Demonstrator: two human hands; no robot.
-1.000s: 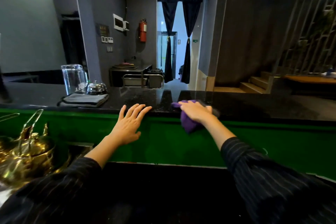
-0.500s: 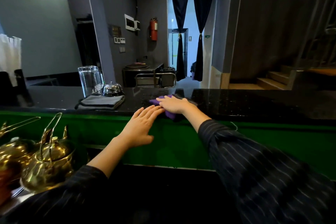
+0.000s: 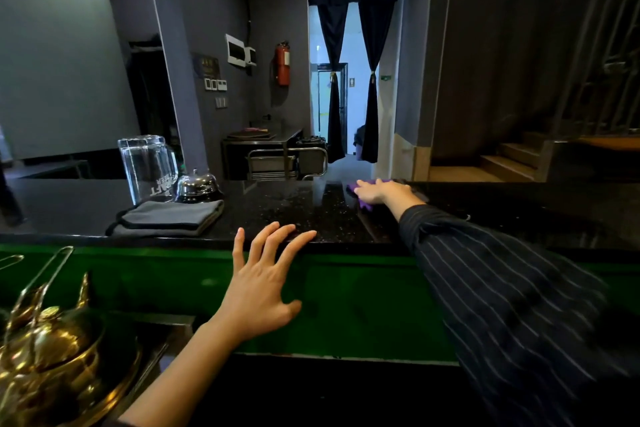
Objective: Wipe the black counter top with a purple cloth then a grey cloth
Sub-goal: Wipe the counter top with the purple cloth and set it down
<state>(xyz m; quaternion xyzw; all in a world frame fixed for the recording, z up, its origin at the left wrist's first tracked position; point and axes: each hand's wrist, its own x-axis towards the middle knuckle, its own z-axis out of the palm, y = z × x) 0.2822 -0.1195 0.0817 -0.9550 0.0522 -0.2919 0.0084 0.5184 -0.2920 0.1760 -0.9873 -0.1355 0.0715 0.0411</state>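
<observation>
Purple-cloth pass under way. Right hand [image 3: 379,191] pressed flat on purple cloth [image 3: 360,193] at far edge of black tabletop [image 3: 294,215]. Left hand [image 3: 261,282] spread, fingertips on near edge. Grey cloth [image 3: 169,217] lies folded left, beside bell [image 3: 197,185]. Next, likely: sweep remaining surface, then swap cloths.

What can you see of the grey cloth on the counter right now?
The grey cloth looks like soft microfibre with dark stitched edging, folded into a flat, layered rectangle. It lies on the black counter top near its front edge, left of centre, just in front of an upturned glass mug and a chrome call bell; whether it touches them is unclear. Neither hand touches it.
</observation>
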